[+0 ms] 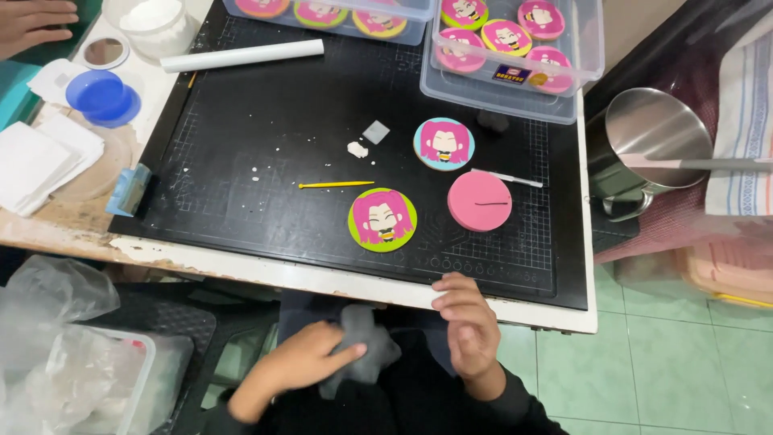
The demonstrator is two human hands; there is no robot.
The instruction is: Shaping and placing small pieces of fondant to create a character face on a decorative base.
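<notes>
Starting at the far left, another person's hand [32,22] rests at the table's corner, beside a round mirror [104,51] and a white tub [155,24]. Nearer you lie a blue lid [102,95], folded white cloths [40,161] and a small blue block [130,190] at the edge of the black mat [241,121]. A white roller [241,55] lies across the mat's far left.

Below the table's near edge, your left hand [302,362] grips a grey lump [362,342], thumb pressed into it; the lump sits in your lap, just beside your right hand. To the left of your lap is a clear box of plastic bags [88,379].

On the mat's middle lie white crumbs [357,149], a grey square [376,131] and a yellow stick [336,184]. Right of it sits a green disc [382,220] with a pink-haired figure, then a blue disc [444,143] farther off.

Your right hand [467,322] hovers at the table's near edge, fingers loosely curled and holding nothing.

Farther right lie a plain pink disc [480,201] with a dark line on it and a thin white tool [507,177] just beyond it. Two clear boxes [515,89] of finished discs stand at the far side. Off the table to the right stands a steel pot [644,137].
</notes>
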